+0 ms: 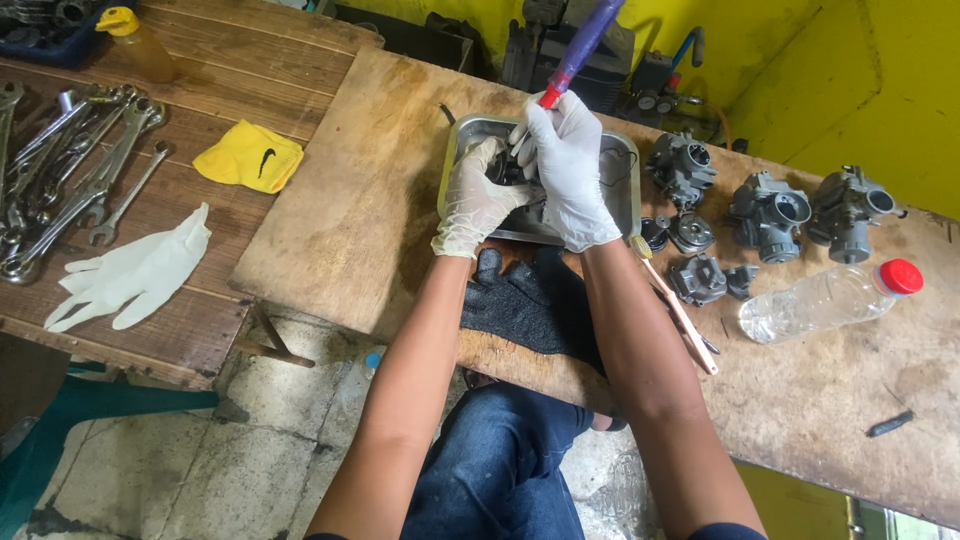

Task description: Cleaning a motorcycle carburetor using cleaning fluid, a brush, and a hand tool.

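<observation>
**A:** Where's this at? Big plywood worktop [400, 200] fills the middle of the frame, metal tray [625, 185] at top centre.

**B:** Mid-clean, I'd say. Three whole carburetors [770, 210] sit at upper right, with three or so loose bits below them, so plenty left.

**A:** Hands?

**B:** Left hand [475, 195], gloved, is closed round a dark part [505, 170] over the tray, probably another carb body, hard to tell. Right hand [568, 165] clamps a purple-handled tool [580, 45] onto it. One water bottle [825, 300], one brush [680, 310].
</observation>
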